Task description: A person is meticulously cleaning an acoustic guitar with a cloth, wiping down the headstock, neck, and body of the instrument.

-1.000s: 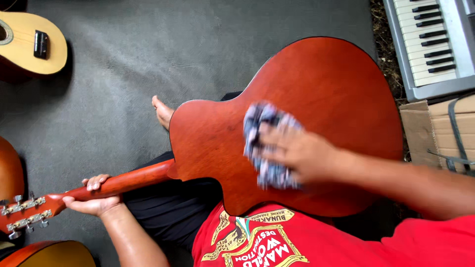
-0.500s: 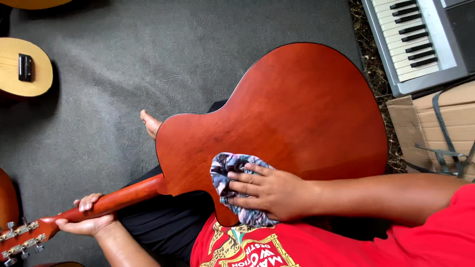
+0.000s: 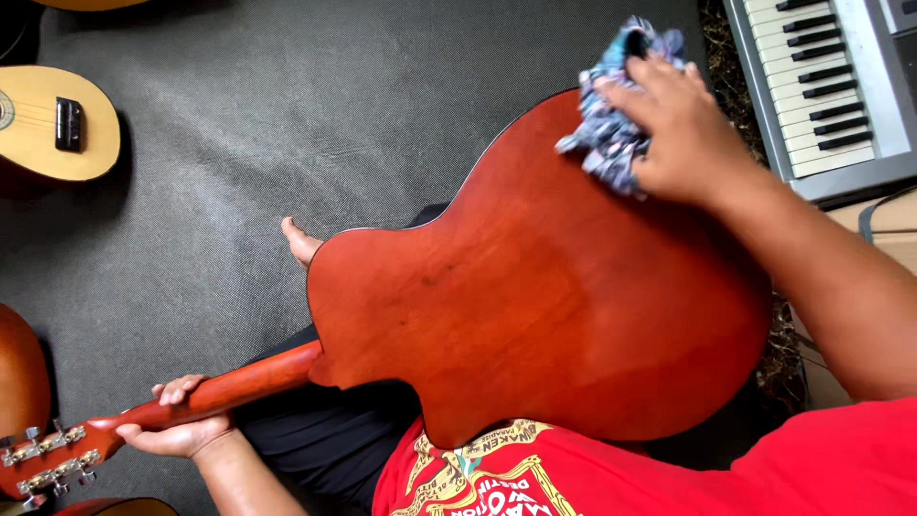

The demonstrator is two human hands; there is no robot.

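- Right hand [image 3: 683, 124] is clamped down over a crumpled blue patterned cloth [image 3: 611, 134], fingers curled into it, pressing it onto the far right edge of the guitar's back.
- Left hand [image 3: 177, 425] is wrapped around the guitar neck [image 3: 224, 392] at near left, fingers closed over the top, just beside the headstock [image 3: 53, 459].
- Reddish-brown guitar [image 3: 535, 296] lies face down across the lap, filling the middle, neck running out to the near left.
- Risk, as I judge it: the cloth sits right at the rim, so a hard push there could slide it off the edge, or tip the body on the lap if the neck grip loosens.
- Keyboard [image 3: 821, 86] sits close on the far right; a wide sweep could knock it.
- Hard to read: the strings and front are hidden underneath, the headstock is cut off at the frame's edge, and the pale small guitar [image 3: 57, 134] at far left shows only partly.
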